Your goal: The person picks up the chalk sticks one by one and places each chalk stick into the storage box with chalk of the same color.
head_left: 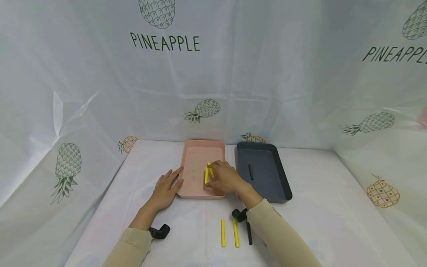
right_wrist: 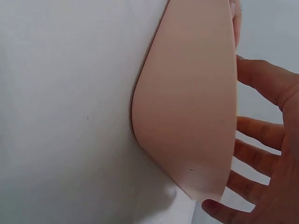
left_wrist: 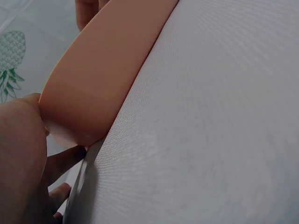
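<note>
My right hand (head_left: 224, 177) is over the pink tray (head_left: 194, 155), its thumb and index finger at the two ends of a yellow stick (head_left: 206, 175). A second yellow stick (head_left: 211, 172) lies slanted beside it in the tray. From the right wrist, the tray wall (right_wrist: 187, 93) hides the fingertips. My left hand (head_left: 165, 190) rests with extended fingers at the tray's left side, thumb touching the rim near the front corner. Two more yellow sticks, a left one (head_left: 223, 233) and a right one (head_left: 236, 234), lie on the table in front.
Right of the pink tray stands a dark grey tray (head_left: 267, 159) with one dark stick (head_left: 251, 172) in it. Another black stick (head_left: 249, 233) lies on the white-covered table (head_left: 186, 237), near my right sleeve. A pineapple-printed curtain (head_left: 227, 74) hangs behind.
</note>
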`<control>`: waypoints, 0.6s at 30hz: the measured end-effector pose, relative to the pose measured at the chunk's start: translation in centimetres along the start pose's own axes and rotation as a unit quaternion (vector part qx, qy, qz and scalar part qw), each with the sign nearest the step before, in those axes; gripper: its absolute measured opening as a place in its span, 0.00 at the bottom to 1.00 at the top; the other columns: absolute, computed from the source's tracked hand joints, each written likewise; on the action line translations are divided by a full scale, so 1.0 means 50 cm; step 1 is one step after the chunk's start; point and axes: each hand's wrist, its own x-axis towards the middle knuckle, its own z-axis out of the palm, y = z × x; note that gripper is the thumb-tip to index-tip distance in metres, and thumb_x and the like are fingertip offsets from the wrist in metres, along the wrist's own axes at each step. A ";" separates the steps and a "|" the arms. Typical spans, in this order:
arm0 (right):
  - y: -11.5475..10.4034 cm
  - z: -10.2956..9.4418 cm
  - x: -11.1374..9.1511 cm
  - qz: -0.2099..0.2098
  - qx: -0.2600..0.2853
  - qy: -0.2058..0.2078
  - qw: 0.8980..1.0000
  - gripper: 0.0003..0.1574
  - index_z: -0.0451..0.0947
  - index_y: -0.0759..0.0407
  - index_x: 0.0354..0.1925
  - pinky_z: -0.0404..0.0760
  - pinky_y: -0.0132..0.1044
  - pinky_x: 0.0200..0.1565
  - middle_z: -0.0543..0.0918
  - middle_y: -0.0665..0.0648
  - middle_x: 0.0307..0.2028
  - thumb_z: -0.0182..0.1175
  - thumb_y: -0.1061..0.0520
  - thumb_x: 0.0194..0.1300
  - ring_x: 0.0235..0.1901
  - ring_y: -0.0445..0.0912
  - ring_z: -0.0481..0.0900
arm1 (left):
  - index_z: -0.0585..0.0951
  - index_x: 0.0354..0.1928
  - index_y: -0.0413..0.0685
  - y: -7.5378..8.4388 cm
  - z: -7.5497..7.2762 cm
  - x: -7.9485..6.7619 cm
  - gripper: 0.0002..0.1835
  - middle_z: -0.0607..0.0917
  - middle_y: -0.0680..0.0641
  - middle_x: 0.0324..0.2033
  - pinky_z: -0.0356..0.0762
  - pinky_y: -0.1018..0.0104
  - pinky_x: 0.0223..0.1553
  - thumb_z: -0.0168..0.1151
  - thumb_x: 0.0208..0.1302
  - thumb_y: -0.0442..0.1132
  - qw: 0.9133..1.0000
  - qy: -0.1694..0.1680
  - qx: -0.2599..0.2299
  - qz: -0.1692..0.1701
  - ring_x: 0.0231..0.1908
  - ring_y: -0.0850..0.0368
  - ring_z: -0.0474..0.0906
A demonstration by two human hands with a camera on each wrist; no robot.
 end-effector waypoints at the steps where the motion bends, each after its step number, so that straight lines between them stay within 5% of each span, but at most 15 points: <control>1: 0.001 0.001 0.002 0.001 0.000 0.001 1.000 0.47 0.73 0.56 0.71 0.73 0.61 0.67 0.74 0.58 0.71 0.75 0.39 0.60 0.70 0.58 0.70 | 0.62 0.80 0.66 0.000 0.000 0.000 0.31 0.68 0.44 0.77 0.35 0.31 0.79 0.48 0.80 0.60 1.000 0.000 0.000 0.001 0.81 0.33 0.50; 18: 0.018 0.015 0.040 0.014 -0.004 0.009 1.000 0.46 0.75 0.55 0.70 0.69 0.61 0.72 0.71 0.59 0.73 0.76 0.40 0.60 0.73 0.59 0.66 | 0.63 0.80 0.66 0.000 0.001 0.001 0.31 0.68 0.45 0.78 0.35 0.33 0.80 0.48 0.80 0.60 1.000 -0.001 -0.004 0.000 0.81 0.35 0.50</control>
